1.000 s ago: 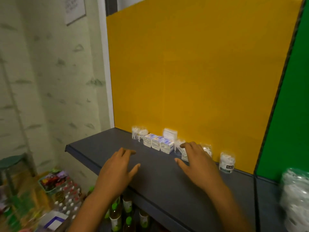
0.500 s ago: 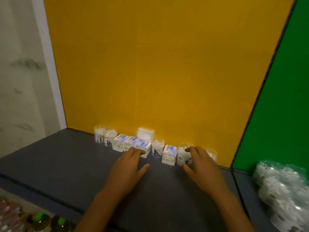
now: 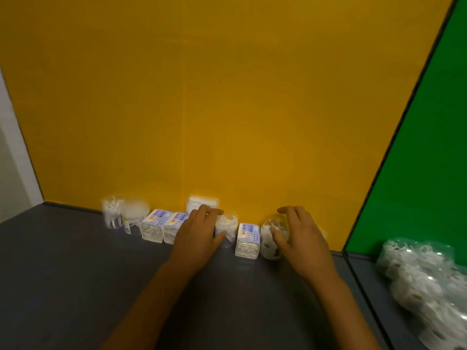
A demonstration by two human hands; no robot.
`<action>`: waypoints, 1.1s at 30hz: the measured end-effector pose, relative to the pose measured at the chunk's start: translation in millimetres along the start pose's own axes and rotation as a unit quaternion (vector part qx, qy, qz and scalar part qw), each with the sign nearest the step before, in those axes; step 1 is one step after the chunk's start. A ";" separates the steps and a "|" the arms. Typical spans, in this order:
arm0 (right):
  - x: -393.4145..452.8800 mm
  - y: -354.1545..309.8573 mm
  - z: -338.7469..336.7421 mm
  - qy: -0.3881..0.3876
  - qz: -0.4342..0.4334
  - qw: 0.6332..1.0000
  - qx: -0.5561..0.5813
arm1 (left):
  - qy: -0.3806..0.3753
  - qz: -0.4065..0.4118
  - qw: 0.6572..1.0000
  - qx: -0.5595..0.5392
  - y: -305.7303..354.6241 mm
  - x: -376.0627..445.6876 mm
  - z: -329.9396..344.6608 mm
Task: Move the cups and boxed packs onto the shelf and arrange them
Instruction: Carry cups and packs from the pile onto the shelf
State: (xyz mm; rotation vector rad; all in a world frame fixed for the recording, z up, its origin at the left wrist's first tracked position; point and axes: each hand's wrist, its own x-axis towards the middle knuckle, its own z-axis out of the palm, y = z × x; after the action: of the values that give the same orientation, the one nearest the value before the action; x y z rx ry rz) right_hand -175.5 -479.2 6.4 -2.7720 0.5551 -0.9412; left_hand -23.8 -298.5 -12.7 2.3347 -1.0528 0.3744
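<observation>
Clear cups and blue-and-white boxed packs stand in a row along the yellow back panel on the dark grey shelf (image 3: 75,286). My left hand (image 3: 199,233) lies over a pack in the row, its fingers fairly straight and its thumb touching a clear cup (image 3: 228,223). To the right stands a single boxed pack (image 3: 247,239). My right hand (image 3: 300,236) grips a tilted clear cup (image 3: 271,232), thumb across its front and fingers over its top. Two more packs (image 3: 163,224) and two cups (image 3: 112,214) stand to the left. A white pack (image 3: 195,202) leans on the panel.
A green panel (image 3: 417,160) borders the shelf on the right. In front of it lies a big clear bag of several white cups (image 3: 424,281). A white wall edge (image 3: 15,152) closes the left side. The near part of the shelf is bare grey surface.
The view has closed in on the row. My left hand slid forward from the pack's edge to cover it and touch the cup. My right hand has wrapped round the cup at the right, now tilted.
</observation>
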 end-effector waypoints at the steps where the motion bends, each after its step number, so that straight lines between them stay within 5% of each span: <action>1: 3.5 1.0 3.2 0.005 0.004 1.000 0.005 | -0.007 0.000 1.000 0.002 -1.0 4.8 4.3; 15: 1.6 17.5 19.6 0.051 0.033 0.996 0.064 | -0.045 -0.025 0.999 0.005 -9.3 18.3 32.7; 26: -2.4 22.5 20.2 0.051 0.043 0.995 0.075 | 0.104 0.026 0.981 -0.162 -6.9 12.8 15.1; 33: -6.7 18.8 26.7 0.009 0.051 0.994 0.094 | 0.099 0.003 0.945 -0.312 1.9 8.9 3.2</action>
State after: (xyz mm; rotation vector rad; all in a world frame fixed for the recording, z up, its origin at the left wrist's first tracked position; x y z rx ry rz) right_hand -169.5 -492.9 -23.4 -2.5473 0.5726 -0.9452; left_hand -19.3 -306.7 -10.5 1.6913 -0.9127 0.2251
